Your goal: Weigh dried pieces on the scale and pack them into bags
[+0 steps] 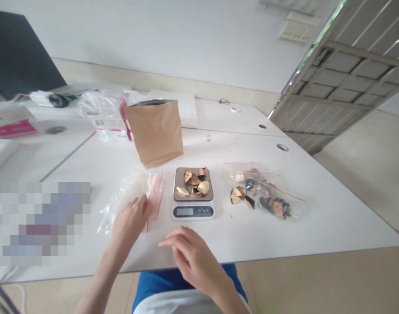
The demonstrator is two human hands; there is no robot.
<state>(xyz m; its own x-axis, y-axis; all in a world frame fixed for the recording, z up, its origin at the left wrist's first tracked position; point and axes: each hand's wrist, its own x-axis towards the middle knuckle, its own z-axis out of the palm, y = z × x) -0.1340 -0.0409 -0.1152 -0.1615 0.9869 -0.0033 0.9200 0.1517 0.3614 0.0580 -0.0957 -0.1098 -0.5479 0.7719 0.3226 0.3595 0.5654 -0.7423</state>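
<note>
White counter fills the view, a pale wall behind it and a grey door at far right. Kraft bag stands upright at the far middle, mouth open. Scale sits just in front of it, its pan loaded with dried slices; the display is lit but the reading is too small to tell.

Left hand lies flat on a stack of empty zip bags, fingers spread and pressing on the near end of the stack. Grip is not closed: nothing pinched or lifted. The stack lies just left of the scale, touching or nearly touching its edge; I cannot tell which. Its long axis runs from the near left toward the far right, with the red seal lines along the side facing the scale.

Right hand hovers over the near counter edge, fingers loosely curled, empty, just in front of the scale and apart from it. It is the nearer hand to the scale; the left is the nearer one to the zip bags.

Filled bags with more slices lie right of the scale, well apart from both hands. Blue and white clothing shows below the counter edge. Clutter and a dark screen sit at far left.
</note>
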